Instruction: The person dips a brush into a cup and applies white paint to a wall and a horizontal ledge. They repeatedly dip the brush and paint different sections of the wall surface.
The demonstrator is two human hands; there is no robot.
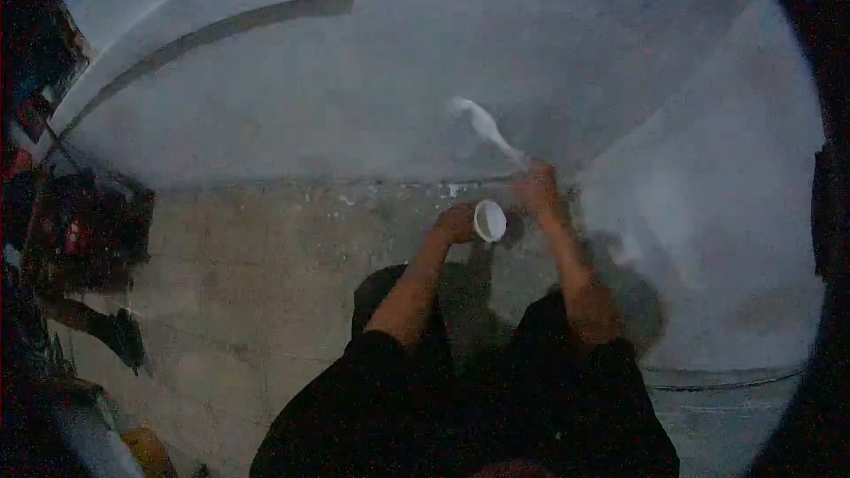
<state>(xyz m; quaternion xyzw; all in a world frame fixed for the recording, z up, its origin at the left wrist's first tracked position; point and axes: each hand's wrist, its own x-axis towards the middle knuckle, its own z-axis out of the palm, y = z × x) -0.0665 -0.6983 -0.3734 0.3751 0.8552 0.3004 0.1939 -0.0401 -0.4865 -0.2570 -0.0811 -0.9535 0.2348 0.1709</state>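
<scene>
My left hand [455, 224] is closed around a small white cup [490, 222], its round mouth tilted toward me. What the cup holds is too dim to make out. Higher and to the right, my right hand [537, 188] is closed near the low part of the grey wall [398, 106]. From its fingers a long white thing [484, 125] reaches up and left across the wall, wider in its middle; blur hides its exact kind. Both hands are in front of my bent knees, a short distance apart.
White specks dot the concrete floor [239, 265] along the wall's base. A second pale wall [708, 212] rises at the right, with whitish patches. Dark clutter [88, 221] stands at the left, and a yellowish object [149, 453] lies at the lower left.
</scene>
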